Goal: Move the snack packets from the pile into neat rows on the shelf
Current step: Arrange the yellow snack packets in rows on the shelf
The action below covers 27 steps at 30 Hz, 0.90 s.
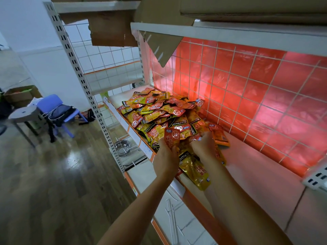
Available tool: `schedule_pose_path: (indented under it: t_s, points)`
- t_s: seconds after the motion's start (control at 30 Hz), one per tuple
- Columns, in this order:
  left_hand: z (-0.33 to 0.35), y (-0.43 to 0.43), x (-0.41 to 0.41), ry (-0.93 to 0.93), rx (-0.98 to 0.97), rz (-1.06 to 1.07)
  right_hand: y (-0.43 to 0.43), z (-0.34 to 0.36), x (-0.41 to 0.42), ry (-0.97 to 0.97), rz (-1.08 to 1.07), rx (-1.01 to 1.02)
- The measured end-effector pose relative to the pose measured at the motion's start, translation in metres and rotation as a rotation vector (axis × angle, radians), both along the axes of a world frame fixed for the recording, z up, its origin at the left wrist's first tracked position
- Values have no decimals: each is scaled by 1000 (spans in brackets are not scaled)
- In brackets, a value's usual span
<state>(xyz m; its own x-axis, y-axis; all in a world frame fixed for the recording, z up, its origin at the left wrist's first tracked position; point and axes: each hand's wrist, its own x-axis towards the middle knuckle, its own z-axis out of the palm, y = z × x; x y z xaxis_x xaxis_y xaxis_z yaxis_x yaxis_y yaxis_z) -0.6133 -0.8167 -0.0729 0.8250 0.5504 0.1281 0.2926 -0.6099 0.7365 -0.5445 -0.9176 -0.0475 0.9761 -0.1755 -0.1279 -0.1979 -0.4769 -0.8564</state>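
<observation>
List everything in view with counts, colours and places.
snack packet pile: many, yellow and red, shelf's left part
red packet: one, red, in left hand
yellow packet: one, yellow, shelf front, between forearms
shelf: one, white with orange edge, ahead
wire grid: one, white, shelf back
cardboard: several, brown, upper shelves
metal bowl: one, silver, lower shelf
chair: one, purple, floor left
stool: one, grey, beside chair
left hand: one, grips red packet
right hand: one, at pile, grip hidden
</observation>
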Motion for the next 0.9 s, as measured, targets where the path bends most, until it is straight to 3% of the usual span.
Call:
schedule_pose_path:
  t_s: [0.2, 0.5, 0.7, 0.9]
  points:
    - [5, -20, -7, -73, -27, -81, -50, -1, -19, -168, -244, 350]
    - [27, -74, -41, -232, -261, -357, -129, 6, -89, -359, -431, 485]
    - [17, -127, -85, -63, -374, -646, -171, 3, -171, -265, -584, 598]
    - [20, -191, -144, 88, -558, -820, -215, 12, -253, -335, -628, 629]
